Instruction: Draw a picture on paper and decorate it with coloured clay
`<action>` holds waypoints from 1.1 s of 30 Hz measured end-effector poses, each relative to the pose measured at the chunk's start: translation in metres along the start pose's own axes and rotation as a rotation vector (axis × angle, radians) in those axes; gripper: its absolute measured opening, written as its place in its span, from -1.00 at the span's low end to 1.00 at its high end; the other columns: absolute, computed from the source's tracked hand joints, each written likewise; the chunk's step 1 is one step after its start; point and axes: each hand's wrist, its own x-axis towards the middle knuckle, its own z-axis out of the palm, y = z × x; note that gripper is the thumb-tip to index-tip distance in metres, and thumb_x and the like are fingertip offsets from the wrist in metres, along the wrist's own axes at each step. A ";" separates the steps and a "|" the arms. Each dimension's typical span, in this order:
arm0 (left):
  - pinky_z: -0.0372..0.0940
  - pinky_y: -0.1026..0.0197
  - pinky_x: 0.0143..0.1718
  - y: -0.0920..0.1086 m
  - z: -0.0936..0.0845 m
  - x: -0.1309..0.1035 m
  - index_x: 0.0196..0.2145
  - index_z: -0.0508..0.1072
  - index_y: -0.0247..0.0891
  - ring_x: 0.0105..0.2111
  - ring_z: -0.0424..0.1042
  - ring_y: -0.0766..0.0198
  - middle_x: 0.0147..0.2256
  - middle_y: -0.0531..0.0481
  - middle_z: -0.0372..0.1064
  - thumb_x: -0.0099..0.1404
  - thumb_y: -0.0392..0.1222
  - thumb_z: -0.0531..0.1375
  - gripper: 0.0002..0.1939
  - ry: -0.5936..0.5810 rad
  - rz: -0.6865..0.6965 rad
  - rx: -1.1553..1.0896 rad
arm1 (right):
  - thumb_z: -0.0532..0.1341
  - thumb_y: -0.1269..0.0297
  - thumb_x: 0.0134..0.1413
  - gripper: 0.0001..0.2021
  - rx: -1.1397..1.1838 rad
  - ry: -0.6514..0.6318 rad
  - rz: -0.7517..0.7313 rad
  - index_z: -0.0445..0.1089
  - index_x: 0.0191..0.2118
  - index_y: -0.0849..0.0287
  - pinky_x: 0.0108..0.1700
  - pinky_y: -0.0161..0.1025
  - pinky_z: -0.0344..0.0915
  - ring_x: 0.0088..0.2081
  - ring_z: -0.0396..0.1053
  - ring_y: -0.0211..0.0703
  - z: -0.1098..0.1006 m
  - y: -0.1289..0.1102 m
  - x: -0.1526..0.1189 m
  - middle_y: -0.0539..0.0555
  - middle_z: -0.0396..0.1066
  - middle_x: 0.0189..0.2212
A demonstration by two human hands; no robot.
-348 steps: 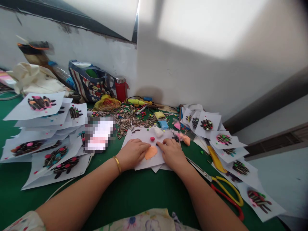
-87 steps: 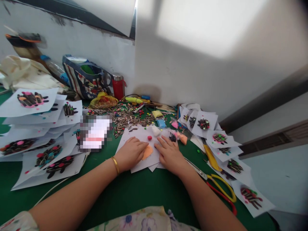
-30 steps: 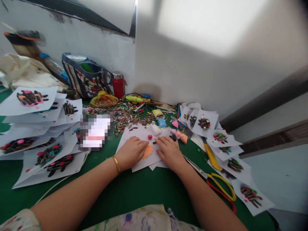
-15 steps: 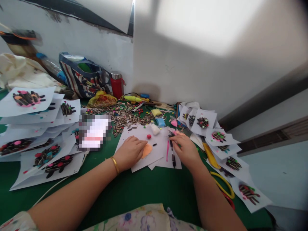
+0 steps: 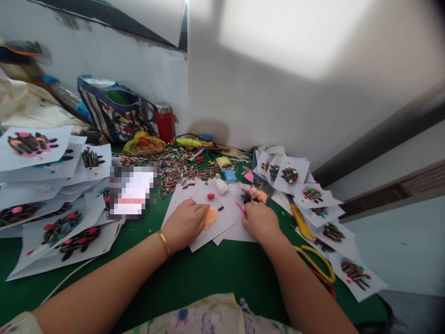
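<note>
My left hand lies open and flat on the white paper, its fingertips at the edge of a flattened orange clay disc. In my closed right hand is a pink plastic clay tool, its tip pointing up and left above the paper. A red clay ball, a small dark rolled piece and a lump of white clay are on the paper. Just beyond my right fingers are bagged black clay and orange clay.
Sunflower seeds are scattered behind the paper. Seed-decorated sheets stand stacked at left and right. Yellow-handled scissors lie near my right forearm. A red flask, a striped bag and a blurred-out phone are at left.
My right hand has moved down and closed on the pink clay tool, which lay on the paper beside a black pen. The pen is now hidden. My left hand stays by the orange disc.
</note>
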 end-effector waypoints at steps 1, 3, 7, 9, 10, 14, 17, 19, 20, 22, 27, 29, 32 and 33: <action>0.21 0.01 -0.06 0.000 0.000 0.000 -0.01 0.39 -0.32 -0.21 0.42 0.10 -0.20 -0.16 0.48 0.37 -0.29 0.02 -0.72 -0.004 -0.001 0.003 | 0.11 0.34 0.10 -0.78 -0.007 -0.004 0.009 0.43 -0.18 0.27 -0.25 -0.20 0.23 -0.14 0.40 0.06 0.000 0.001 0.001 0.28 0.45 -0.18; 0.21 0.01 -0.06 0.000 0.001 0.000 0.00 0.38 -0.34 -0.20 0.42 0.09 -0.19 -0.17 0.48 0.37 -0.29 0.01 -0.70 -0.010 -0.010 0.010 | 0.11 0.37 0.10 -0.78 -0.008 0.000 0.026 0.43 -0.18 0.28 -0.26 -0.20 0.22 -0.15 0.40 0.06 0.001 0.002 0.003 0.29 0.45 -0.18; 0.20 -0.01 -0.03 -0.001 0.001 0.000 0.03 0.39 -0.34 -0.17 0.41 0.08 -0.18 -0.18 0.48 0.36 -0.28 0.03 -0.68 -0.001 -0.023 0.008 | 0.11 0.34 0.12 -0.84 0.053 0.098 0.000 0.41 -0.24 0.24 -0.28 -0.24 0.16 -0.16 0.38 0.00 0.000 -0.001 0.002 0.23 0.45 -0.21; 0.19 -0.02 -0.01 -0.001 0.001 -0.001 0.03 0.39 -0.34 -0.16 0.41 0.08 -0.18 -0.18 0.48 0.35 -0.28 0.04 -0.68 -0.002 -0.026 0.006 | 0.09 0.33 0.16 -0.86 0.125 0.161 -0.065 0.38 -0.27 0.19 -0.33 -0.27 0.10 -0.22 0.38 -0.08 -0.001 -0.006 0.000 0.14 0.46 -0.28; 0.19 -0.02 -0.01 -0.001 0.001 -0.001 0.03 0.39 -0.34 -0.17 0.41 0.08 -0.18 -0.18 0.48 0.34 -0.29 0.05 -0.67 -0.006 -0.028 0.005 | 0.08 0.33 0.17 -0.87 0.165 0.186 -0.102 0.37 -0.27 0.17 -0.35 -0.27 0.07 -0.26 0.37 -0.12 -0.001 -0.009 -0.002 0.10 0.46 -0.32; 0.19 -0.02 -0.02 -0.001 0.000 0.000 0.03 0.39 -0.35 -0.19 0.40 0.08 -0.19 -0.17 0.49 0.34 -0.29 0.05 -0.67 -0.008 -0.033 0.005 | 0.07 0.37 0.18 -0.86 0.241 0.291 -0.209 0.38 -0.29 0.15 -0.33 -0.26 0.03 -0.30 0.35 -0.16 0.006 -0.024 -0.005 0.04 0.45 -0.39; 0.20 -0.03 -0.02 -0.001 0.000 -0.001 0.03 0.39 -0.35 -0.20 0.40 0.08 -0.19 -0.17 0.49 0.34 -0.29 0.05 -0.66 0.001 -0.032 0.001 | 0.08 0.39 0.14 -0.86 0.225 0.332 -0.222 0.39 -0.32 0.16 -0.31 -0.25 0.02 -0.31 0.35 -0.16 0.013 -0.029 -0.004 0.05 0.45 -0.41; 0.19 -0.03 -0.02 -0.001 0.001 -0.001 0.04 0.39 -0.35 -0.20 0.40 0.08 -0.19 -0.17 0.49 0.34 -0.28 0.06 -0.66 0.006 -0.034 -0.003 | 0.09 0.39 0.13 -0.86 0.212 0.336 -0.211 0.39 -0.33 0.16 -0.33 -0.24 0.01 -0.32 0.35 -0.16 0.016 -0.030 -0.003 0.05 0.44 -0.42; 0.19 -0.03 -0.02 -0.002 0.001 -0.001 0.04 0.39 -0.35 -0.20 0.40 0.08 -0.19 -0.17 0.49 0.33 -0.29 0.06 -0.66 0.008 -0.033 -0.005 | 0.09 0.39 0.13 -0.87 0.206 0.334 -0.204 0.39 -0.33 0.16 -0.33 -0.24 0.01 -0.33 0.35 -0.16 0.016 -0.030 -0.002 0.05 0.44 -0.43; 0.19 -0.03 -0.02 -0.002 0.001 -0.001 0.03 0.40 -0.35 -0.20 0.40 0.08 -0.20 -0.17 0.49 0.33 -0.29 0.06 -0.66 0.009 -0.033 -0.009 | 0.10 0.39 0.12 -0.87 0.197 0.323 -0.193 0.39 -0.33 0.16 -0.34 -0.24 0.00 -0.33 0.35 -0.17 0.016 -0.029 -0.002 0.04 0.44 -0.43; 0.20 -0.03 -0.04 -0.001 0.000 -0.001 0.02 0.40 -0.34 -0.21 0.41 0.09 -0.21 -0.17 0.49 0.33 -0.30 0.05 -0.67 0.005 -0.034 -0.015 | 0.09 0.38 0.14 -0.88 0.162 0.271 -0.181 0.37 -0.34 0.16 -0.35 -0.24 0.00 -0.35 0.36 -0.17 0.014 -0.030 -0.005 0.05 0.45 -0.43; 0.20 -0.03 -0.04 -0.001 0.000 0.000 0.02 0.40 -0.34 -0.21 0.41 0.09 -0.22 -0.17 0.49 0.33 -0.30 0.05 -0.67 0.007 -0.030 -0.016 | 0.08 0.37 0.15 -0.88 0.140 0.245 -0.173 0.36 -0.34 0.17 -0.36 -0.24 -0.01 -0.36 0.36 -0.17 0.014 -0.032 -0.004 0.06 0.45 -0.43; 0.19 -0.03 -0.03 -0.002 0.001 -0.001 0.01 0.41 -0.33 -0.20 0.41 0.08 -0.21 -0.17 0.49 0.33 -0.28 0.06 -0.68 0.017 -0.034 -0.016 | 0.06 0.36 0.17 -0.87 0.102 0.209 -0.158 0.35 -0.32 0.18 -0.38 -0.24 -0.01 -0.37 0.36 -0.15 0.014 -0.038 -0.001 0.08 0.45 -0.42; 0.19 -0.04 -0.02 -0.002 0.002 -0.001 0.01 0.41 -0.33 -0.20 0.41 0.08 -0.21 -0.18 0.49 0.34 -0.28 0.05 -0.68 0.018 -0.035 -0.015 | 0.06 0.35 0.18 -0.86 0.092 0.198 -0.154 0.35 -0.30 0.18 -0.38 -0.23 -0.02 -0.37 0.37 -0.14 0.013 -0.041 0.000 0.09 0.46 -0.42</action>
